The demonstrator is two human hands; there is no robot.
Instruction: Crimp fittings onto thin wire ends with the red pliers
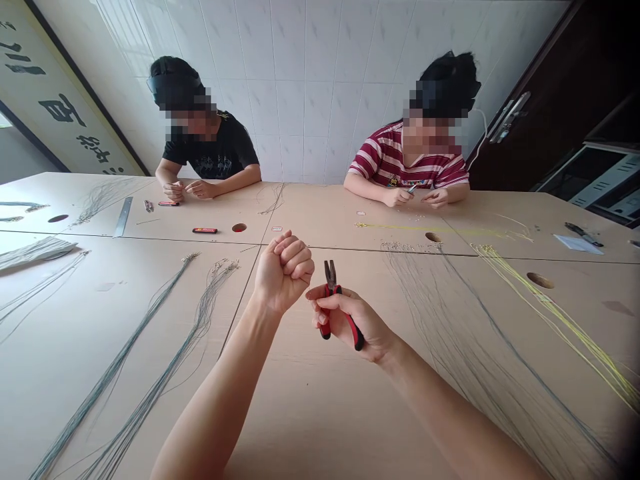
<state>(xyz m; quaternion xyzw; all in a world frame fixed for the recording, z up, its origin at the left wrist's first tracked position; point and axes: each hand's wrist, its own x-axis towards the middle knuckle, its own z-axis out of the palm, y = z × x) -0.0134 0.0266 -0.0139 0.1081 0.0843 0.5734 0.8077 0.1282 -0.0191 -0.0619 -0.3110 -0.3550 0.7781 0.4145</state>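
Observation:
My left hand [286,270] is raised over the table with its fingers curled into a fist. What it holds, if anything, is hidden inside. Just to its right, my right hand [357,320] grips a pair of pliers [331,273] by the red and black handles. The metal jaws point up and stand slightly apart, with nothing visible between them. To the left lie two bundles of thin grey-green cords [133,350] with small fittings at the far ends. Spread out on the right are more fine grey cords [425,320], and beyond them yellow cords [550,303].
Two people, one in a black shirt [213,150] and one in a striped shirt [415,157], sit across the table [310,413]. A metal ruler [123,217], a red-and-black marker [205,231], a dark knife-like tool [583,233] and several round table holes [540,280] are visible.

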